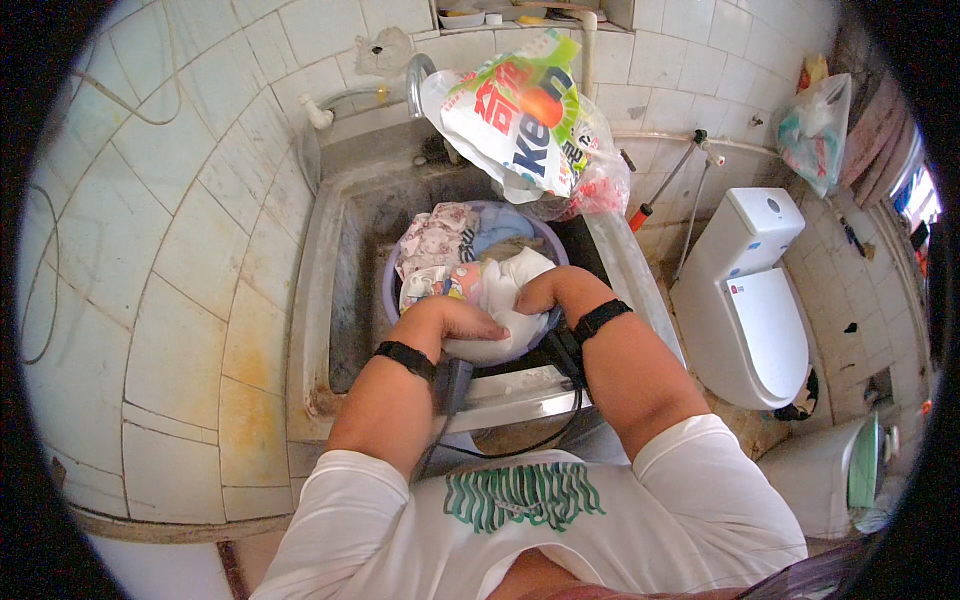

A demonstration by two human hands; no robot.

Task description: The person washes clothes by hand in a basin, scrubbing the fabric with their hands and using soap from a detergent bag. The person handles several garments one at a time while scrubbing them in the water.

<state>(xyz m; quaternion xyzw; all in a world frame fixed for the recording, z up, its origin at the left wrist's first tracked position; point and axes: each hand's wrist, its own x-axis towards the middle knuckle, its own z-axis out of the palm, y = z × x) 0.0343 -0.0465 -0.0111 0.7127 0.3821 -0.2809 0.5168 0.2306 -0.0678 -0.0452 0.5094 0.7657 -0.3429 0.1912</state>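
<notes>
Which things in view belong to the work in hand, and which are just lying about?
Apparently in the work:
left hand and right hand, both on the white cloth
purple basin
pink patterned garment
blue cloth
sink

Just around:
printed plastic bag, untouched
hanging plastic bag
toilet

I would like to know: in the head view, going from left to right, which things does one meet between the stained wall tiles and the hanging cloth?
Stained wall tiles → white pipe fitting → left hand → right hand (both touching white cloth) → orange-red handle → white toilet → hanging cloth.
</notes>
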